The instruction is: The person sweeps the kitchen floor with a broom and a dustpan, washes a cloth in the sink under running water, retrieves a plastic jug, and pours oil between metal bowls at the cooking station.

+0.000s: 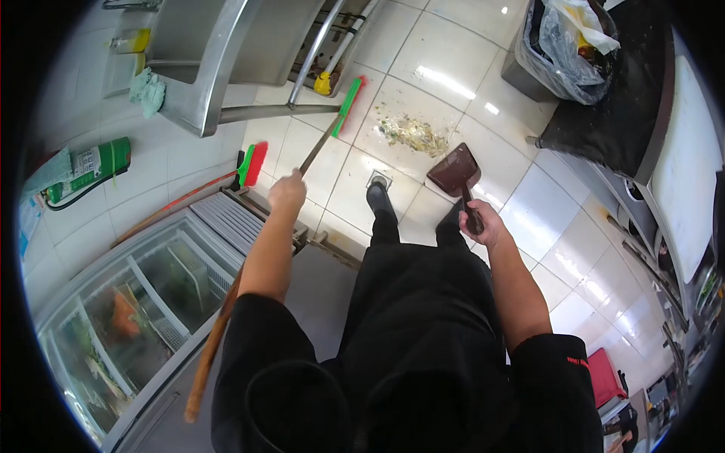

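My left hand is wrapped round the long handle of a broom. The broom's green head with red bristles is near the tiled floor beside the sink's metal leg, and its wooden handle end sticks out past my left elbow. My right hand grips the short handle of a dark brown dustpan. A scattered pile of food scraps lies on the white tiles between the broom head and the dustpan, nearer the pan.
A bin with a plastic liner stands at the upper right. At the upper left is a steel sink. A second broom with red bristles leans by the glass-topped freezer. A drain lies near my boot.
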### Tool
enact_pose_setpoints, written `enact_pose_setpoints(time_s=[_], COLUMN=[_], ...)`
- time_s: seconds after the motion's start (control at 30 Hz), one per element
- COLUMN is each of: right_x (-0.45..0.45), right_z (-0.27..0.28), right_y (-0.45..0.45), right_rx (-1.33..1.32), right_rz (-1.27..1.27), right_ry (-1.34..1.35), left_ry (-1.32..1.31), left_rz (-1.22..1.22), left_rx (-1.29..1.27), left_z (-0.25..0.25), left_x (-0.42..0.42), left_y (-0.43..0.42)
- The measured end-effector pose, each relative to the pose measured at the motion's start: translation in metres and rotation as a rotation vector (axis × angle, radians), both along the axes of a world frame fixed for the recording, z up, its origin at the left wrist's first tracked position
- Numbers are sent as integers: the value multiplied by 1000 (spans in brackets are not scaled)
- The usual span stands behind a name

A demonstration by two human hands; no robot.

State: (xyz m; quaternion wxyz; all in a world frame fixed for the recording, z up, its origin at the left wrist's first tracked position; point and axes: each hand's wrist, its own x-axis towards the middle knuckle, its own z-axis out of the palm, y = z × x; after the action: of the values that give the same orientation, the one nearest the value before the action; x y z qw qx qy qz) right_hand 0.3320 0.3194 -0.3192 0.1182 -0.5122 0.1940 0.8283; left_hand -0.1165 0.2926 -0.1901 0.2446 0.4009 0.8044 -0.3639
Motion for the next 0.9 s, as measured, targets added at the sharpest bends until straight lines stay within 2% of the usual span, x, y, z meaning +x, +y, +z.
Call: enact_pose_setpoints(time_s=[0.07, 0.2, 0.27, 0.37, 0.4, 0.5, 0.63, 0.73, 0.77, 0.8, 0.9], right_x=[-8, -11, -17, -13, -10, -5, -2, 2, 4, 8, 25], right_z=[1, -5, -5, -2, -2, -5, -6, -3, -1, -1, -3], right_y=[-6, -4, -4, -3, -3, -4, -11, -15, -16, -18, -30], right_rx=[-10, -71, -79, -43, -45, -47, -56, -47, -38, -38, -29], right_rz=[-10, -25, -26, -26, -26, -22, -14, -40, -54, -82, -160], right_ry=[-42, -22, -26, -6, -8, -12, -20, -16, -15, 5, 61], left_ry=[-12, -268, -327, -406, -420, -524, -614, -684, -642, -658, -464], left_rz=[40, 20, 49, 191, 182, 197, 250, 224, 187, 190, 42], left_rx=[-12, -89, -135, -159, -95, -122, -158, -42, -33, 35, -17], left_z=[-47, -77, -84, -56, -66, -61, -40, -9, 2, -18, 26], left_x=[13, 83, 129, 200, 209, 226, 219, 184, 169, 137, 115], left_y=[5, -25, -49, -59, -78, -101, -123, -123, -118, -140, -95])
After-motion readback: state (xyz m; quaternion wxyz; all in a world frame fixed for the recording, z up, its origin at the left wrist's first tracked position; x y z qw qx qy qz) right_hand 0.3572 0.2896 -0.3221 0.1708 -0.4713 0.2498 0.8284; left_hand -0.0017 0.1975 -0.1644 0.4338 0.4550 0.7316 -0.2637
